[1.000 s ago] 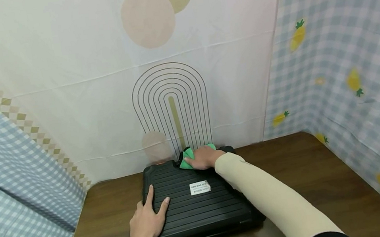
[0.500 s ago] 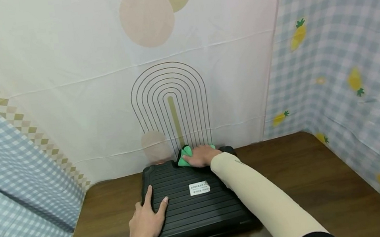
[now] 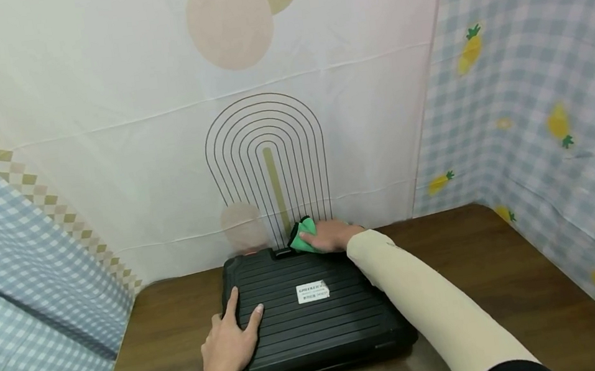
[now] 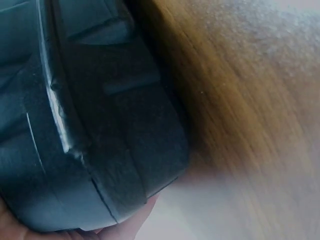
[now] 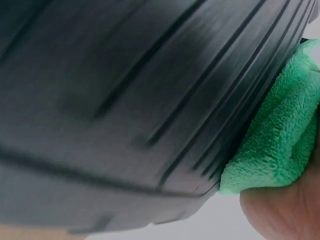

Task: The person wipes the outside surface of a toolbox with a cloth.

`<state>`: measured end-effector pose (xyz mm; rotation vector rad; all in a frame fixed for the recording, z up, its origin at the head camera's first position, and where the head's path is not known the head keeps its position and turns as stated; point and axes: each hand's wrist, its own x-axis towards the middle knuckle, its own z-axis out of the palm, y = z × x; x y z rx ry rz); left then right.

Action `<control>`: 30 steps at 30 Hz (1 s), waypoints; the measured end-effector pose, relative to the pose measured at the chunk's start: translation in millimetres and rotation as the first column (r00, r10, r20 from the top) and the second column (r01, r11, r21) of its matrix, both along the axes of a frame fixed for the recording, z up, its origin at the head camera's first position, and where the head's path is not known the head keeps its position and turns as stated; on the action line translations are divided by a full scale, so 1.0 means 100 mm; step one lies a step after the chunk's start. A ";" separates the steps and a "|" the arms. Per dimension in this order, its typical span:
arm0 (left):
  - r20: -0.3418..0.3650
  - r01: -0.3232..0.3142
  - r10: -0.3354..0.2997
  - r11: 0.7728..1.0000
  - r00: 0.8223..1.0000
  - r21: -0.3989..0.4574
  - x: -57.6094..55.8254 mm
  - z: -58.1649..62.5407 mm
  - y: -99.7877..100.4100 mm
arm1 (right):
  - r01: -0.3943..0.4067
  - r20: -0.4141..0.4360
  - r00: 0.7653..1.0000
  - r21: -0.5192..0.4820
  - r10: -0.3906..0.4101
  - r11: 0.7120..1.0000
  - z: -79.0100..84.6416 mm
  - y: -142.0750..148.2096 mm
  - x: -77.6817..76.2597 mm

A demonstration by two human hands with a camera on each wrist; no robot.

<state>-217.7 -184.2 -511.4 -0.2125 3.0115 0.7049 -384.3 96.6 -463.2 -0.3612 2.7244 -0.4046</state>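
Note:
A black ribbed plastic carrying case (image 3: 288, 331) lies flat on the table, with a white label (image 3: 313, 292) on its lid. My left hand (image 3: 227, 348) rests on the case's left side, thumb and index finger stretched out over the lid. In the left wrist view, part of that hand shows beneath a rounded corner of the case (image 4: 115, 125). At the far edge, beside the handle recess, my right hand (image 3: 329, 235) grips a folded green cloth (image 3: 304, 233) with a dark border. The fluffy cloth (image 5: 275, 135) lies against the case's edge in the right wrist view.
The wooden table (image 3: 473, 275) runs back to a white printed curtain (image 3: 162, 184). Blue checked curtains hang at the left (image 3: 21, 272) and right (image 3: 533, 135). My right forearm crosses over the case's right side.
My right hand has slid a little to the right along the case's far edge with the cloth, baring more of the handle recess. My left hand stays in place.

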 end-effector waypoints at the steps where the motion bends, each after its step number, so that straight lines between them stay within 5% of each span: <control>1: 0.000 -0.001 0.001 1.000 1.000 -0.002 0.00 0.00 0.00 | 0.005 0.008 1.000 -0.021 -0.005 1.000 0.01 0.04 -0.01; 12: -0.012 -0.006 0.006 1.000 1.000 -0.003 0.00 -0.03 0.00 | 0.073 0.026 0.997 -0.165 -0.070 0.984 -0.08 0.60 -0.02; 20: -0.005 -0.006 0.006 1.000 1.000 -0.010 0.02 -0.03 -0.03 | 0.109 0.060 0.994 -0.386 -0.094 0.916 -0.19 0.91 0.09; 30: 0.004 0.008 -0.008 1.000 1.000 -0.006 -0.01 -0.04 0.00 | 0.164 0.060 0.986 -0.478 -0.154 0.863 -0.27 0.96 0.15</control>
